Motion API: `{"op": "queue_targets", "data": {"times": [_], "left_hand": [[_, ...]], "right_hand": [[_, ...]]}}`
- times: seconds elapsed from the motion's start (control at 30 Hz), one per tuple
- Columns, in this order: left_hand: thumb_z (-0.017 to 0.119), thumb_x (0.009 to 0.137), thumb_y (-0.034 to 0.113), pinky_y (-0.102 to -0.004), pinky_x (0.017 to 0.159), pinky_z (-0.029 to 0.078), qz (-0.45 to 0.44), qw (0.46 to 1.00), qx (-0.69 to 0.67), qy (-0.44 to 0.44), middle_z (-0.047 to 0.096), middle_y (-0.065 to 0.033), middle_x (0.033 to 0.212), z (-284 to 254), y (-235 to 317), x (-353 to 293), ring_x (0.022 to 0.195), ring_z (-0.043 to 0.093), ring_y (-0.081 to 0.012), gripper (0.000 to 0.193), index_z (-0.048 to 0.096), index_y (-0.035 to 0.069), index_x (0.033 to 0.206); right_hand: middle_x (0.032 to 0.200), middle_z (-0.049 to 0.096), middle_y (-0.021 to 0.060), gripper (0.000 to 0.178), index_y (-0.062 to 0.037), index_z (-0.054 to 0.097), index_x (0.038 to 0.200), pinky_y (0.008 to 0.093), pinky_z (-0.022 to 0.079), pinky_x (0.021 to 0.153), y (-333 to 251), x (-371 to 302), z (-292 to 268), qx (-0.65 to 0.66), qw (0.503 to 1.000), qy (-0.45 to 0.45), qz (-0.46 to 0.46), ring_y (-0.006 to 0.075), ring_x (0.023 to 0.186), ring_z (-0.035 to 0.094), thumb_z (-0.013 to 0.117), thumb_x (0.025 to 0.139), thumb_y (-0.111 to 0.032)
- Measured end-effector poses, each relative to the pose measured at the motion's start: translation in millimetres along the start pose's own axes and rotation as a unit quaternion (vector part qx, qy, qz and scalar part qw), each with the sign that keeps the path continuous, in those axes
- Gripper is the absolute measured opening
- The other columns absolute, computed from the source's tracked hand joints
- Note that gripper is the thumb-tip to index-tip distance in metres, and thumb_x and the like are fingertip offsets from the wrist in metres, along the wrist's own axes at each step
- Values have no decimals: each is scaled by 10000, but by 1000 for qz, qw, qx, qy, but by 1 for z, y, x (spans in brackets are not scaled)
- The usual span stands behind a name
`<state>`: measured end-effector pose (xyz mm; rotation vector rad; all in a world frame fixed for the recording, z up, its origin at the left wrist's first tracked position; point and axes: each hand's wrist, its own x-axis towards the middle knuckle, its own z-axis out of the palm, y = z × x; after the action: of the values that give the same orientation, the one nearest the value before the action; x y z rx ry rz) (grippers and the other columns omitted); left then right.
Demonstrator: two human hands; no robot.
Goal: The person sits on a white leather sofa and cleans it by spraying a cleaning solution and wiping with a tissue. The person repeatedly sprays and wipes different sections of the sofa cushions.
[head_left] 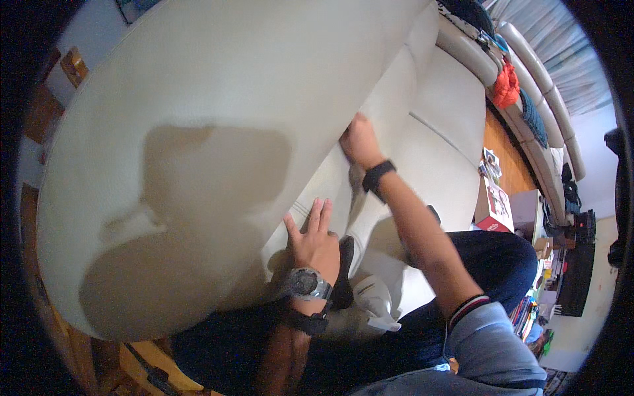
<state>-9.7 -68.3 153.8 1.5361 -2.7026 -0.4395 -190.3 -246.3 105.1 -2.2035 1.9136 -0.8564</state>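
A large cream leather backrest fills the upper left, and its lower edge meets the cream sofa seat. My left hand rests against the seat by that seam, fingers stretched out and apart, with nothing in it. Farther along the seam my right hand is closed in a fist, pressed where backrest and seat meet. Its fingertips are hidden, so whatever they may hold cannot be made out. A crumpled white thing, perhaps cloth or a bag, lies right of my left wrist.
My bent leg in dark trousers is at the right. Beyond the seat stand a red and white box and another cream sofa bearing an orange garment. Wooden furniture shows at lower left. My shadow falls across the backrest.
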Motion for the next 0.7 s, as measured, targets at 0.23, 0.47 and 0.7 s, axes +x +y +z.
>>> {"op": "queue_targets", "data": {"times": [0.23, 0.47, 0.7], "left_hand": [[538, 772, 173, -664, 1004, 117, 9, 998, -51, 45, 353, -72, 1407, 2, -3, -1, 1346, 206, -237, 188, 706, 93, 803], [537, 770, 162, -702, 995, 32, 1, 999, -18, 34, 411, -69, 1365, 12, -1, 2, 1329, 252, -234, 203, 710, 104, 860], [528, 778, 183, -725, 987, -27, -10, 999, 34, 15, 401, -43, 1371, 21, 1, 6, 1315, 284, -202, 222, 713, 150, 895]], "right_hand": [[813, 605, 240, 124, 42, 597, 808, 438, 486, 683, 39, 49, -13, 29, 995, 76, 55, 410, 761, 592, 545, 706, -7], [849, 567, 262, 151, 45, 553, 868, 452, 457, 745, -66, -61, -12, 152, 987, -41, 20, 437, 825, 543, 518, 724, 15], [969, 559, 203, 188, 11, 552, 943, 420, 453, 794, -82, -93, -19, 155, 973, -109, -131, 382, 906, 538, 528, 757, -5]]}}
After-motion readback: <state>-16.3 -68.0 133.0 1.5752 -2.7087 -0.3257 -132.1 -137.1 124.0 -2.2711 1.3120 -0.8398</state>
